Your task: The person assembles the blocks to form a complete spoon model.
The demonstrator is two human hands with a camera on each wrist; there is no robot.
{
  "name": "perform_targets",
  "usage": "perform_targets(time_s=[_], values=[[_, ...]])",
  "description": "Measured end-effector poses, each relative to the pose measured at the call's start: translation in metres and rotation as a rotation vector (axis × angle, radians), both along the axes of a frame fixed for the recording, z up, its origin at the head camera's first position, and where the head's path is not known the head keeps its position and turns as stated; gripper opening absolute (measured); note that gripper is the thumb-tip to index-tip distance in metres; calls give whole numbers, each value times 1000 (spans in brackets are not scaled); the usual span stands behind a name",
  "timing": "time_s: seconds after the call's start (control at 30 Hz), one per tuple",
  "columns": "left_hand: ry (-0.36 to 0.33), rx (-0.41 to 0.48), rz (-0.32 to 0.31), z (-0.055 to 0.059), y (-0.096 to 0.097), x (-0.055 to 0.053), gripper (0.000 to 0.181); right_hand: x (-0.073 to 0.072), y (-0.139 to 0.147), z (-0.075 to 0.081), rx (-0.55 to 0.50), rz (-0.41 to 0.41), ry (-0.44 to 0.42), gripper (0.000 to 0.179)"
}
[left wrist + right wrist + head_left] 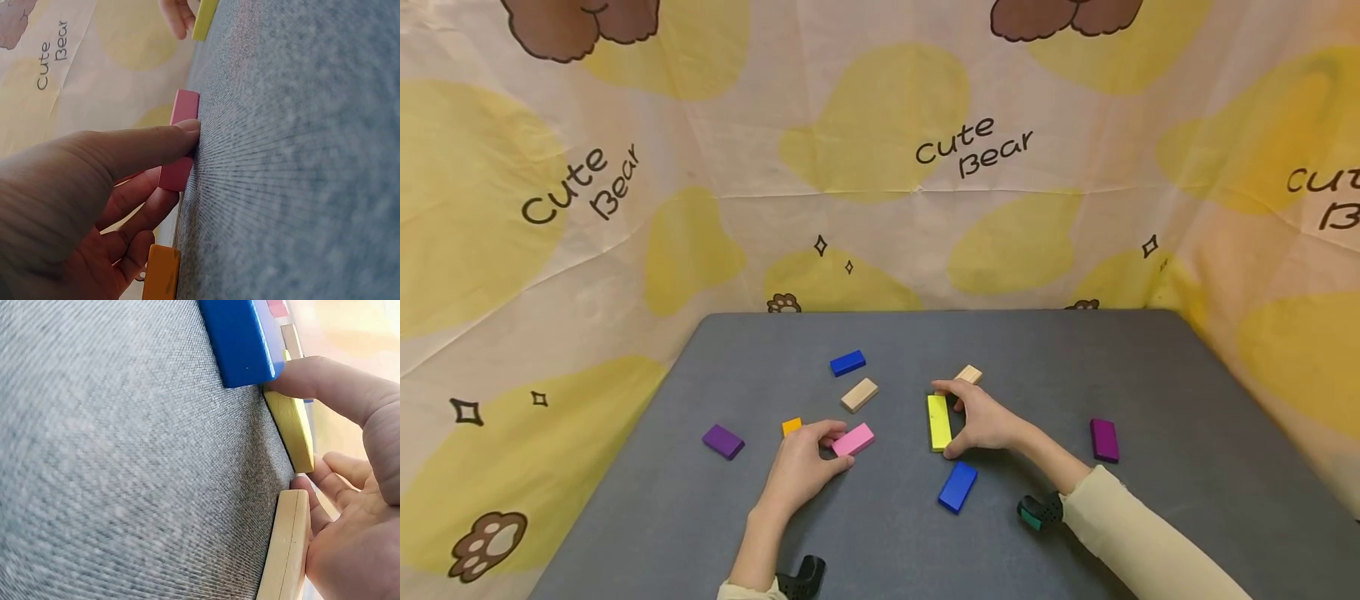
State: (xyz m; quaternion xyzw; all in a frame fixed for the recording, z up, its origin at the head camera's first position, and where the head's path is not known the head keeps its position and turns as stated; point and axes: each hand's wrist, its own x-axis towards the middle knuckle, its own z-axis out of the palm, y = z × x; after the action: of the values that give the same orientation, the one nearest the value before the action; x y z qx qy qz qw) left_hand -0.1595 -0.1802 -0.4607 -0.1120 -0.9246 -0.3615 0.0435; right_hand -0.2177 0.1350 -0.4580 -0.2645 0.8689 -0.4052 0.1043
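Note:
My left hand (801, 467) holds a pink wooden block (854, 440) between thumb and fingers, low on the table. In the left wrist view the thumb crosses in front of the pink block (185, 105), and an orange block (160, 275) lies near the lower fingers. My right hand (988, 419) spans a yellow block (938, 423) lengthwise, thumb at the near end and fingertips at the far end. The right wrist view has a blue block (240, 344) close to the thumb and a plain wood block (285, 540) beside the fingers.
On the grey table (880, 542) lie a purple block (723, 442) at left and a magenta block (1104, 440) at right. Farther back are another blue block (847, 362) and another plain wood block (860, 395). A printed cloth (865, 125) hangs behind and beside the table.

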Motion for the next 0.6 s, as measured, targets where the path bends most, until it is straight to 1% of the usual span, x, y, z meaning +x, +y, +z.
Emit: perform_targets(time_s=[0.37,0.6], values=[[8,-5,0,-1,-1,0,45,2,-1,-1,-3,-4,-4,101],[1,-3,3,-1,0,1,45,3,0,-1,3,-18,-11,100]])
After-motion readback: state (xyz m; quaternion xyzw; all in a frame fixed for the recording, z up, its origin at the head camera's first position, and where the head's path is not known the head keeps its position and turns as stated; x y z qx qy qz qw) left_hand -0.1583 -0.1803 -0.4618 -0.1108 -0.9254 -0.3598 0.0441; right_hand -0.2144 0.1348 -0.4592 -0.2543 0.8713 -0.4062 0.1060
